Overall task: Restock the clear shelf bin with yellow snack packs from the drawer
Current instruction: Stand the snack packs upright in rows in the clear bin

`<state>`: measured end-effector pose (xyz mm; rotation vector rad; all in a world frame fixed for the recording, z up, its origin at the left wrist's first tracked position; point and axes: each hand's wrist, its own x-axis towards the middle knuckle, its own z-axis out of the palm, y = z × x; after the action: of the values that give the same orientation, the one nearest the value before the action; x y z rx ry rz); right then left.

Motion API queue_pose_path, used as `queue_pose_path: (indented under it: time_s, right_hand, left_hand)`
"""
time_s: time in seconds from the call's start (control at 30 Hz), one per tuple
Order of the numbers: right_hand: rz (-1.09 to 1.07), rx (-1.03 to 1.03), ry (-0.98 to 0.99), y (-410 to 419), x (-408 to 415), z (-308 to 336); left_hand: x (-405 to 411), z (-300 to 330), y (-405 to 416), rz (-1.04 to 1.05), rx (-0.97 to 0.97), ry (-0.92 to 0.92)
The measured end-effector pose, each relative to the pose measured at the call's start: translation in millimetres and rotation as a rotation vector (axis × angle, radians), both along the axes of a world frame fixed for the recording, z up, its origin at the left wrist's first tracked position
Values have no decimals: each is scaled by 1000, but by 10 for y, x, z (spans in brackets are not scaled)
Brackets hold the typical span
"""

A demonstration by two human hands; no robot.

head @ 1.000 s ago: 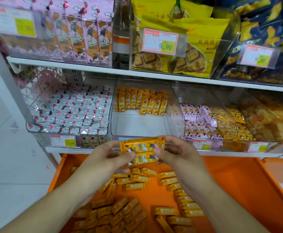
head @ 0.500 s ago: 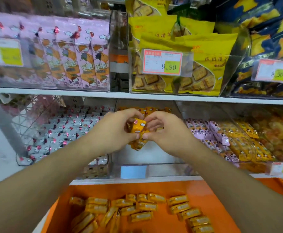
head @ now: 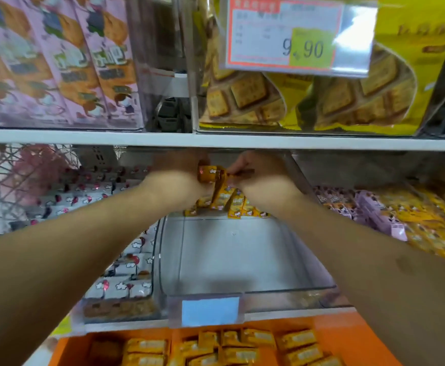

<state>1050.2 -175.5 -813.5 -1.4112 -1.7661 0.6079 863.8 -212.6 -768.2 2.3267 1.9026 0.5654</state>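
Your left hand and right hand pinch a yellow pack between them, fingers curled on its ends, just above centre of the frame and deep inside the clear bin. Below the held pack, a row of packs stands at the back of the bin; the bin's front floor is bare, and a blue tag sits on its front lip. Along the bottom edge, the orange drawer holds more loose packs. Left of the bin lie white and pink snacks; right of it, purple and yellow ones. At the top, a price tag reads 9.90 over cracker bags.
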Motion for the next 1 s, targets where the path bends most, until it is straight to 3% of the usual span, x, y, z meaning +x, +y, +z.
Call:
queue_pose_path:
  time_s: [0.1,0.27,0.4,0.63,1.0]
  right_hand:
    - [12,7,-144,103,25,-15]
    - [50,11,-319,145,9,42]
    - [11,90,-511,152,-19,79]
    - [6,249,-547,190,-42,-87]
    - [-13,179,-569,153,14,0]
  left_hand:
    - [59,-25,130,63,-8,-15]
    - [182,-108,368,96,-26,170]
    - [210,-175,483,105,-9,169]
    - [252,-270,576,111,9,201]
    - [232,-250,553,145,-18,112]
